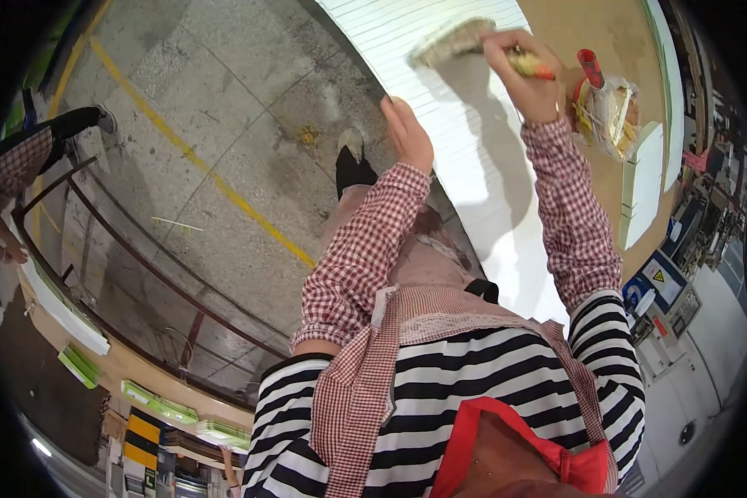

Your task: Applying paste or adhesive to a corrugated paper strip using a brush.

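My right hand (529, 81) is closed around the handle of a wide, pale-bristled brush (455, 41), which hovers over or touches a white surface; I cannot tell which. Fine parallel lines cross that surface, like overlapping sheets of paper (485, 158) fanned out in a long run. At its left edge lies my left hand (410, 137), fingers stretched out and together, holding nothing that I can see. Shadows of the right arm and brush fall across the sheets. Checked sleeves cover both forearms.
Right of the sheets, a tan tabletop (568, 21) bears a clear plastic bag (616, 120), a red tube (590, 68) and a white stack (642, 187). Leftward are a yellow floor line (174, 141), a dark metal rail (133, 236) and another person's hand (7, 247).
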`<state>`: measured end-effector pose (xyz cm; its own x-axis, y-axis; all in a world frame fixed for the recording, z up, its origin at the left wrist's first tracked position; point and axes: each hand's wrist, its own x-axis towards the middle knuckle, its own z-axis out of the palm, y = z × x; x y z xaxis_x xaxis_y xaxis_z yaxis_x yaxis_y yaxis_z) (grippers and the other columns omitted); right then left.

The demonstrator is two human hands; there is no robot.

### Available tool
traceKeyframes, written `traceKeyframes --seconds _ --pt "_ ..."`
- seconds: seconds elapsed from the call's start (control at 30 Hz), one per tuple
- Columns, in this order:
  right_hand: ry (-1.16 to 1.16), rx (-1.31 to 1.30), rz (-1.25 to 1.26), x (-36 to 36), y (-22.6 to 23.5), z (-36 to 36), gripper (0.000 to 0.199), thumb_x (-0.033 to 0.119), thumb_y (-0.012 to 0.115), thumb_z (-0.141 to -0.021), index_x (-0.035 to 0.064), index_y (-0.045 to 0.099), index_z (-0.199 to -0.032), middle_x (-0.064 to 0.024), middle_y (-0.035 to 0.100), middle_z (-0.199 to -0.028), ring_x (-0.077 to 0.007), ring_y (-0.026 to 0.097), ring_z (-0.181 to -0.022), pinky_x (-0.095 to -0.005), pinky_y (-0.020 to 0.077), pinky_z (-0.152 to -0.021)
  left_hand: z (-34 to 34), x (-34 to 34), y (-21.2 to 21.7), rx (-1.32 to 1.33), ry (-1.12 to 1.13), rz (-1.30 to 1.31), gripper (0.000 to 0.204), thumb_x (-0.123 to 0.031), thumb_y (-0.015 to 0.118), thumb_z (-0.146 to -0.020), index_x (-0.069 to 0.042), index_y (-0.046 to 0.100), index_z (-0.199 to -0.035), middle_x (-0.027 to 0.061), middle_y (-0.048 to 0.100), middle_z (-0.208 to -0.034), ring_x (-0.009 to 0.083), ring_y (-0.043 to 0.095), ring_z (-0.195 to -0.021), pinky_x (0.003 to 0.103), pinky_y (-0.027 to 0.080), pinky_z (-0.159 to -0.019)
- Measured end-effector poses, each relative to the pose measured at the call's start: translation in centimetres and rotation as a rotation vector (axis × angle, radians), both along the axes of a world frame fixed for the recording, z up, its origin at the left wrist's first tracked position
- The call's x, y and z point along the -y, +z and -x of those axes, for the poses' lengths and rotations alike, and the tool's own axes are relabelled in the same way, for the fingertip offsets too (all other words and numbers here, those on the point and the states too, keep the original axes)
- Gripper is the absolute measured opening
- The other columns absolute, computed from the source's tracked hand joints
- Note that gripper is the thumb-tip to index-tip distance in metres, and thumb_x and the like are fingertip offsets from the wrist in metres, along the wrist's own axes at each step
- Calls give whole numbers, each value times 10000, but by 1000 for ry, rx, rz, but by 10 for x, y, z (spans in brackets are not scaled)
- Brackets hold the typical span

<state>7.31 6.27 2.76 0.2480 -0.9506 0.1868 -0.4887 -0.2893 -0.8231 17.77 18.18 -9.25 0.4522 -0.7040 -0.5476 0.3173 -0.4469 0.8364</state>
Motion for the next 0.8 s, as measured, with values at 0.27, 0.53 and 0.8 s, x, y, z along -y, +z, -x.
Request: traceKeyframes --seconds 0.27,0.53,0.8 --pt "134 -116 18 -54 18 22 69 33 671 -798 -16 624 -803 -40 655 -787 -72 582 -693 -220 469 -629 -6 -10 -6 3 -51 -85 757 -542 198 -991 55 172 -1457 267 209 -1499 376 199 -1398 407 178 -1148" --pt "128 -182 187 -53 2 14 99 19 691 -760 -17 599 -764 -77 636 -749 -119 626 -693 -235 473 -600 3 -10 -14 24 -12 15 755 -543 204 -990 56 195 -1450 282 242 -1480 390 225 -1385 422 193 -1141" --pt "132 -143 182 -54 18 5 92 3 683 -749 -13 593 -757 -71 614 -724 -161 666 -751 -250 479 -604 6 -8 -17 85 53 23 721 -507 221 -1000 80 270 -1415 314 343 -1415 431 340 -1300 437 260 -1086"
